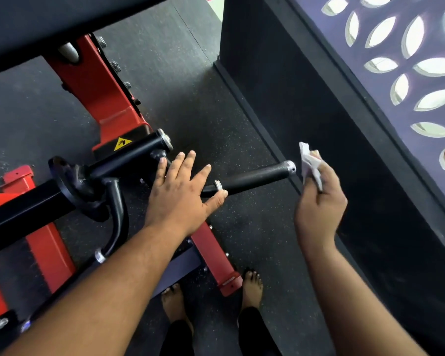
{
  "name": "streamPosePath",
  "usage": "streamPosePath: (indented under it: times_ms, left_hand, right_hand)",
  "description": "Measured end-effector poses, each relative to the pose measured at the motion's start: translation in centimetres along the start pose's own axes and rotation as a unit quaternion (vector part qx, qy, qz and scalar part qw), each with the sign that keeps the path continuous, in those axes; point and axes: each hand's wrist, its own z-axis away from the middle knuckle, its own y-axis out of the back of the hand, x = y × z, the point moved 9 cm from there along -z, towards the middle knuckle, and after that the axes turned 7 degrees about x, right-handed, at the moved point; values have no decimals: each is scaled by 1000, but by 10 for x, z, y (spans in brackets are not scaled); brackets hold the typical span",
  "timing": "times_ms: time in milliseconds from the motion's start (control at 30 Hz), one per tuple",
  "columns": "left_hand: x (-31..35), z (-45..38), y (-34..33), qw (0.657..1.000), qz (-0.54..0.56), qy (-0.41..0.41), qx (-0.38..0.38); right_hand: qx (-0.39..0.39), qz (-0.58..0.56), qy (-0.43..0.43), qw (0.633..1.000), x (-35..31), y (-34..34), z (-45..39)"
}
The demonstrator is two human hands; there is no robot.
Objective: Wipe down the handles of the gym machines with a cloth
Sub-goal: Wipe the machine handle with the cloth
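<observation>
A white cloth (310,164) was held bunched in the curled fingers of the right hand (320,201), just beside the capped end of the black handle (257,177) and not seen to touch it. The left hand (177,194) was laid over the inner end of the handle, fingers spread and straight, thumb under the bar beside a silver ring. The cloth was judged light, soft and easily crumpled, best kept wadded in the fingers. The handle's textured grip was judged rigid and non-slip, fixed to the red machine frame (98,93).
</observation>
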Motion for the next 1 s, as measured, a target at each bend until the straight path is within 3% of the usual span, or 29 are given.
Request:
streamPosePath:
  times_ms: [133, 333, 433, 567, 633, 733, 833, 1000]
  left_hand:
    - [0, 0, 0, 1000, -4, 2, -7]
    - [0, -1, -2, 1000, -22, -8, -13]
    - [0, -1, -3, 1000, -16, -2, -19]
    - [-1, -1, -3, 1000, -1, 0, -17]
    - [-3, 0, -4, 1000, 11, -6, -27]
    - [-5, -1, -5, 998, 17, -21, -51]
    - [-5, -3, -5, 998, 16, -17, -62]
    - [-6, -2, -7, 997, 16, -8, -71]
  right_hand:
    - [-175, 200, 198, 943, 10, -57, 7]
    - [-310, 207, 357, 857, -18, -93, 81]
    - [-261, 254, 409, 837, -7, -82, 62]
    - [-185, 325, 320, 871, 21, -61, 24]
    - [-227, 342, 329, 851, 18, -76, 40]
    - [-302, 303, 431, 795, -9, -104, 75]
    - [-314, 313, 474, 761, -27, -118, 63]
    - [-274, 359, 429, 782, 0, -91, 17]
